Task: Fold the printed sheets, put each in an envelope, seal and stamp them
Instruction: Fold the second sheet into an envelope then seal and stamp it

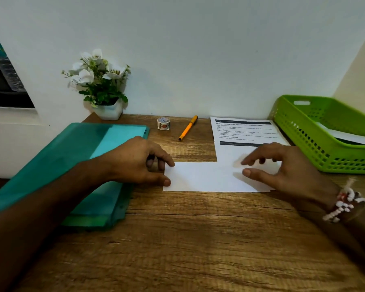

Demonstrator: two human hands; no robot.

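On the desk (198, 239), your left hand (139, 161) pinches the folded paper (202, 178) at its left edge; your right hand (282, 169) hovers above it, loose and empty.

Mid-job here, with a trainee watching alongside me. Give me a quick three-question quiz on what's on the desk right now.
1. True or false: the pen lies inside the green basket.
2. Which hand touches the left edge of the white paper? A left, B right, C neither.
3. Fill in: the sticker roll stands between the flower pot and the ____.
Key: 1 false, it lies on the desk, left of the basket; 2 A, the left hand; 3 pen.
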